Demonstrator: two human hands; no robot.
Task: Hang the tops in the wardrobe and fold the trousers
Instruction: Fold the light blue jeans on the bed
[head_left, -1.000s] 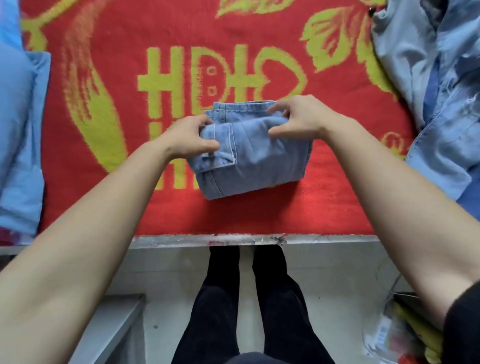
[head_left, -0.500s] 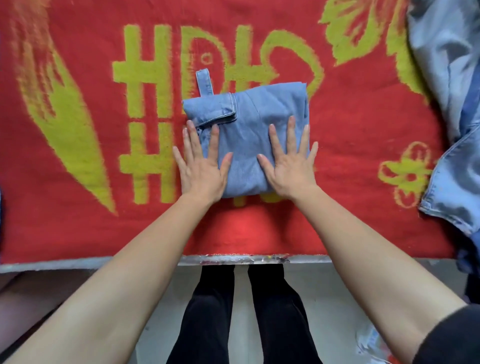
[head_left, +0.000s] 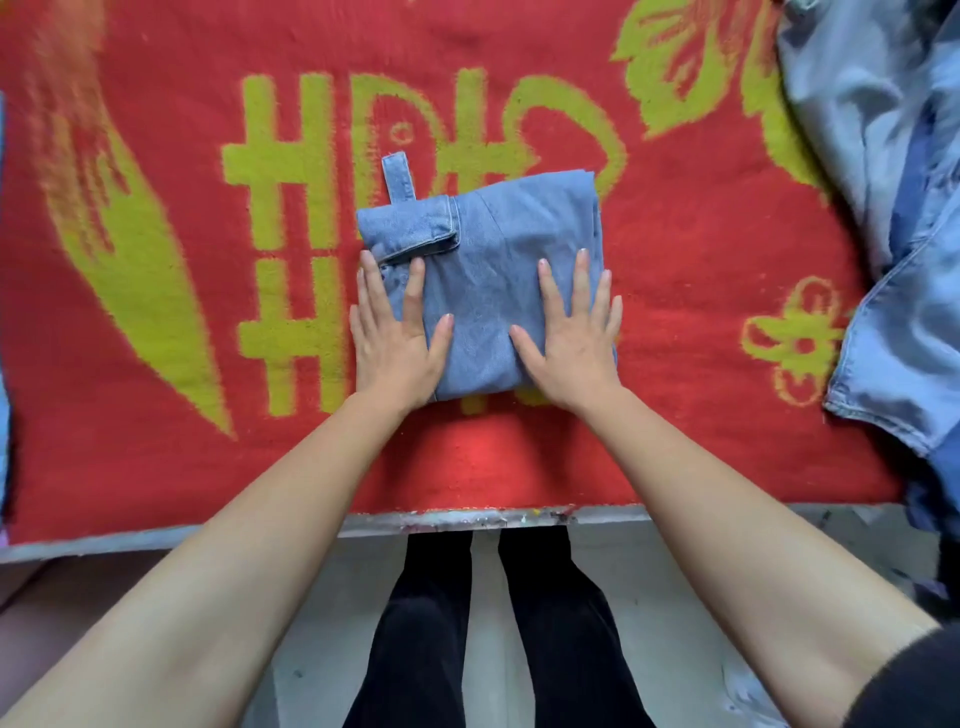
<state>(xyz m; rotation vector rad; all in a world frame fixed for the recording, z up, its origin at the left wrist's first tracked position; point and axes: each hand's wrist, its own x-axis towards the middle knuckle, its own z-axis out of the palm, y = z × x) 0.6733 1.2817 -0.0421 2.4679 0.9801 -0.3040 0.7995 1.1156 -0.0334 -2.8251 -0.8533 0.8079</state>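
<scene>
Both hands lie flat and released, the fingers straight and a little spread, holding nothing. The left hand (head_left: 395, 343) presses on the 8 o'clock part of the folded denim trousers (head_left: 498, 249); its outer fingers go over the left edge of the bundle onto the red mat (head_left: 691, 374). The right hand (head_left: 571, 345) presses on the 4 o'clock part, with the little finger along the right edge. The thumbs point toward each other, well apart, with denim between them.

The trousers sit as a compact square bundle near the middle of the mat. A folded flap crosses the corner at 10 o'clock, and a small denim strap (head_left: 399, 176) sticks out from there toward 12 o'clock.

Red mat shows on all sides of the bundle: a wide stretch toward 9 o'clock, a shorter one toward 3 o'clock, where a pile of light blue denim garments (head_left: 883, 234) lies over the right edge of the mat. Toward 6 o'clock a band of mat runs to the grey table edge (head_left: 467, 519), and beyond it the person's black trouser legs (head_left: 431, 623) stand on the floor.
</scene>
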